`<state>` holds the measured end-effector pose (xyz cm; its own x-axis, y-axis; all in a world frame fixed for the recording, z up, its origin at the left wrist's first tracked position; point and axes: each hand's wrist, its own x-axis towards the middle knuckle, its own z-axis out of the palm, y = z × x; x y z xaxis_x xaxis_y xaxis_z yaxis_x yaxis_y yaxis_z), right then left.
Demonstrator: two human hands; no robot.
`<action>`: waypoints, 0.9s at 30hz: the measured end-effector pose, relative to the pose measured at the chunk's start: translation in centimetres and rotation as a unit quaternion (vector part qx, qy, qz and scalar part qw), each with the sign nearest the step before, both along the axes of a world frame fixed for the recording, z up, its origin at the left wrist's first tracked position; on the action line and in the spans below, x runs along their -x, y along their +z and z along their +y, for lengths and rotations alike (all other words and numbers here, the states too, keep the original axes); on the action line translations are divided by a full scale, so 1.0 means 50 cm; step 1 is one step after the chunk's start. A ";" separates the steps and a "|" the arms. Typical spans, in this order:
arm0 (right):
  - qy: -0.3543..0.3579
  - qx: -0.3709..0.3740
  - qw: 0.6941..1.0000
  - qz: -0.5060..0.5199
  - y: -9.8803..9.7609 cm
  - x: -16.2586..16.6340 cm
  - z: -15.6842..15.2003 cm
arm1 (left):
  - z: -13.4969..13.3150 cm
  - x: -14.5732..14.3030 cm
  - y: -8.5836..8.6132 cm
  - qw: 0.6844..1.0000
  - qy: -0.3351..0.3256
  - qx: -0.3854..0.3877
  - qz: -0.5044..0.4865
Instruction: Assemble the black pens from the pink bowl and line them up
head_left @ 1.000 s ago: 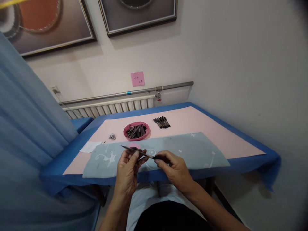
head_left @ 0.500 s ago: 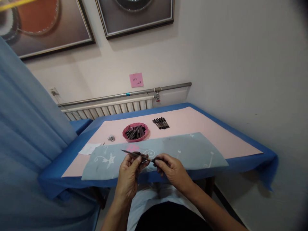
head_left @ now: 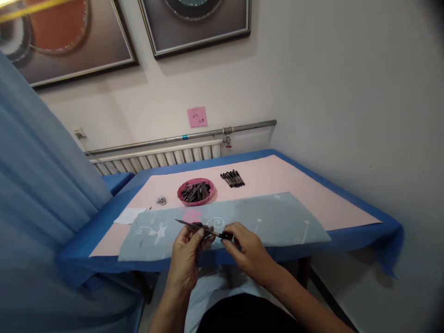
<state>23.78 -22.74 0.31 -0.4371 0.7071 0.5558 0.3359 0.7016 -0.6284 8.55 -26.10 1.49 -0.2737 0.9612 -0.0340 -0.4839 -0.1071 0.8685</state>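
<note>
A thin dark pen [head_left: 217,234] lies slantwise across both hands above the front of the grey-blue mat [head_left: 239,215], its pointed end toward the left. My left hand [head_left: 185,254] has thumb and fingers closed around its middle. Black smudges mark those fingertips. At the pen's black right end, my right hand [head_left: 250,253] pinches with thumb and forefinger, which partly hide that end. Beyond the hands stands a pink basket [head_left: 179,196] of loose dark pen parts. To its right lies a row of several black pens [head_left: 233,179].
A small heap of silvery bits [head_left: 161,200] and a white paper [head_left: 126,216] lie at the left. Pink sheeting [head_left: 263,178] covers the blue tablecloth [head_left: 360,236]. A radiator [head_left: 166,157] and pipe run behind the table; a blue curtain [head_left: 45,185] hangs at left.
My right fingers have shifted slightly at the pen's black end, with the thumb a little lower. The left hand keeps its hold. The view has moved slightly.
</note>
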 end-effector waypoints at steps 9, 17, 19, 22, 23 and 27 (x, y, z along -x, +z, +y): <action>0.008 -0.026 0.999 -0.020 -0.010 0.001 0.004 | 0.000 0.001 -0.004 1.000 -0.006 0.003 0.001; -0.017 -0.035 0.999 -0.036 -0.013 0.001 0.004 | 0.000 0.001 -0.010 1.000 -0.003 0.005 0.004; -0.008 -0.043 0.998 -0.046 -0.013 0.001 0.003 | 0.002 0.002 -0.012 1.000 0.000 0.005 0.005; -0.008 -0.056 0.997 -0.052 -0.013 0.001 0.004 | 0.005 0.003 -0.013 1.000 0.007 0.012 0.009; -0.012 -0.060 0.997 -0.057 -0.014 0.001 0.004 | 0.005 0.003 -0.014 1.000 0.008 0.014 0.011; -0.013 -0.066 0.995 -0.076 -0.017 0.002 0.007 | 0.006 0.001 -0.018 1.000 0.010 0.012 0.023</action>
<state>23.69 -22.40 -0.52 -0.5066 0.6439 0.5734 0.4389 0.7650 -0.4713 8.50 -25.79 0.61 -0.2954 0.9544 -0.0433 -0.4405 -0.0958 0.8926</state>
